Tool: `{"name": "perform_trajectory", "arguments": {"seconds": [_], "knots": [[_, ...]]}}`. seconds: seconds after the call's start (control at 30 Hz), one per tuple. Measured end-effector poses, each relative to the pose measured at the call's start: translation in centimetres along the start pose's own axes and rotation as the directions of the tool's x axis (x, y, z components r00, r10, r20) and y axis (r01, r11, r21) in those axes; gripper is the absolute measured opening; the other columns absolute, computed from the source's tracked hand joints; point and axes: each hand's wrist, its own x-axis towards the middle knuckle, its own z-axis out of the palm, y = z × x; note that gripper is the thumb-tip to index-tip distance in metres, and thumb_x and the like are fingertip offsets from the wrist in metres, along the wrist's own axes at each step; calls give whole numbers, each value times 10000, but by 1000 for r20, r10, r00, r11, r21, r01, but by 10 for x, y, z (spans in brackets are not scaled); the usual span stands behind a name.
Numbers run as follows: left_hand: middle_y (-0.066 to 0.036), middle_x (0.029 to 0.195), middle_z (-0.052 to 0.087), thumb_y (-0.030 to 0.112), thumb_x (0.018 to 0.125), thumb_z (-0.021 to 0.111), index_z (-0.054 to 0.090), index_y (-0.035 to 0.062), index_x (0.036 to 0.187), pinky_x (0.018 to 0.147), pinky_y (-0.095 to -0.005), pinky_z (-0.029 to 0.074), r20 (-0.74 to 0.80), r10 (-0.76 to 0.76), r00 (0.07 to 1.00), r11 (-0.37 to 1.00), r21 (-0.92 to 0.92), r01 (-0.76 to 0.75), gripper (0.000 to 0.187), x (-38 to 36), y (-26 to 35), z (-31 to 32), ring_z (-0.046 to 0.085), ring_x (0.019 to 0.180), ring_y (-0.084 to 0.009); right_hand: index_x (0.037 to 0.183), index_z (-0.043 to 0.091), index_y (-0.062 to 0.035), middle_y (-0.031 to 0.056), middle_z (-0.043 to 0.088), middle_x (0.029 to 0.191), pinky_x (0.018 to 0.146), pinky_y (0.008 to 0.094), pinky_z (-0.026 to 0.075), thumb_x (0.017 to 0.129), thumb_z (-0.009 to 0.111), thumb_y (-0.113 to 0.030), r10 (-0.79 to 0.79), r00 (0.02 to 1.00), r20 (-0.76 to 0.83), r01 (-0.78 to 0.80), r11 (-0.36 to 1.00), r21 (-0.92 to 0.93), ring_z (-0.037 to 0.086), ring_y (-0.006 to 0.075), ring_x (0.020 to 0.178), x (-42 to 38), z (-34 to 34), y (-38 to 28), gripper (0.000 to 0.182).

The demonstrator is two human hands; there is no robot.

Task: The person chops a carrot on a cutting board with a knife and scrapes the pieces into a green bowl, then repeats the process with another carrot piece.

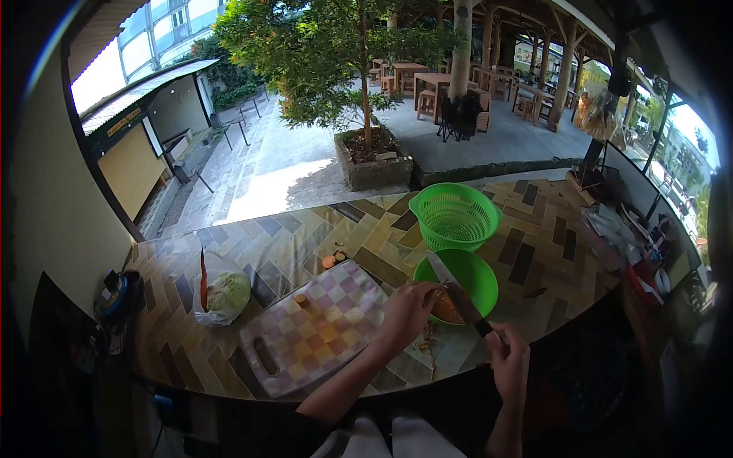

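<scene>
My right hand (pixel 508 355) is closed round the black handle of a kitchen knife (pixel 460 296), whose blade slants up and away over the green bowl (pixel 485 278). Close against the blade, the fingers of my left hand (pixel 410 309) are pinched together above the bowl's left rim; what they hold, if anything, is hidden. Finely cut orange bits (pixel 447 309) lie in the bowl, partly behind the knife. Left of my hands is a checkered cutting board (pixel 359 286), stained orange, with a short carrot piece (pixel 301 300) standing on it.
A green colander (pixel 458 214) stands behind the bowl. At left, a cabbage (pixel 229 291) sits in a plastic bag beside a thin orange-red strip (pixel 203 278). Carrot ends (pixel 328 262) lie behind the board, and scraps (pixel 427 343) lie near the table's front edge. Plastic bags (pixel 615 229) crowd the right side.
</scene>
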Motion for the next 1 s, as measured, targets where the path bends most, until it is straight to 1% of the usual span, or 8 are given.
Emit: {"name": "perform_trajectory", "arguments": {"seconds": [0.07, 0.2, 0.37, 0.5, 0.7, 0.8, 0.9, 1.0], "knots": [[-212, 1093, 670, 80, 937, 561, 685, -14, 1066, 817, -445, 510, 56, -116, 992, 992, 47, 114, 202, 7, 5, 18, 648, 979, -360, 1087, 648, -7, 61, 595, 635, 521, 260, 415, 951, 638, -106, -140, 984, -112, 119, 977, -175, 523, 73, 546, -2, -4, 5, 168], [-245, 1192, 638, 36, 920, 588, 619, -26, 1216, 924, -431, 497, -207, 94, 974, 985, -122, -121, 304, 10, -2, 61, 624, 1100, -386, 1111, 655, -2, 104, 642, 681, 575, 272, 453, 938, 650, -96, -107, 986, -129, 78, 975, -210, 620, 115, 620, -8, -9, 14, 196], [-187, 1127, 686, 17, 861, 639, 701, -23, 1053, 865, -389, 533, 155, 57, 986, 987, -155, -33, 206, -20, -3, 69, 655, 1041, -375, 1121, 652, 6, 105, 662, 720, 587, 279, 470, 942, 645, -99, -67, 983, -170, 42, 989, -145, 637, 120, 642, -9, -9, 27, 208], [-165, 957, 707, 36, 839, 665, 721, 2, 966, 823, -399, 526, 58, 57, 997, 996, -73, -53, 143, -27, -12, 44, 667, 944, -339, 1126, 649, 7, 72, 655, 718, 542, 269, 450, 953, 635, -117, -108, 978, -178, 87, 989, -122, 588, 96, 585, -6, -6, 28, 213], [-134, 920, 717, 33, 774, 746, 734, 18, 927, 789, -358, 521, -270, 21, 963, 997, 76, 0, 155, -40, -29, -32, 659, 864, -288, 1141, 651, -24, 37, 623, 677, 459, 229, 372, 957, 628, -132, 99, 973, 210, -147, 963, 226, 480, 39, 497, -6, 9, 8, 215], [-140, 952, 717, 52, 796, 737, 742, 21, 961, 788, -360, 523, -331, -99, 938, 972, 171, 163, 167, -71, -56, -79, 664, 886, -294, 1136, 650, -39, 42, 610, 652, 521, 249, 396, 952, 623, -159, 156, 821, 549, -241, 967, 87, 509, 55, 563, -2, 12, -5, 221], [-154, 972, 710, 79, 806, 737, 739, 17, 1002, 808, -362, 518, -245, -421, 873, 870, 164, 465, 205, -109, -82, -120, 665, 911, -303, 1120, 663, -57, 49, 620, 650, 556, 268, 423, 923, 652, -182, 123, 737, 665, -177, 984, 14, 565, 83, 583, 2, 28, 5, 234], [-166, 978, 696, 104, 816, 733, 732, 8, 1026, 831, -369, 509, -215, -483, 849, 837, 170, 520, 231, -139, -98, -134, 660, 924, -321, 1104, 667, -49, 53, 623, 649, 575, 280, 439, 912, 657, -176, 101, 703, 704, -146, 989, 5, 592, 97, 602, 4, 36, 4, 230]]}}
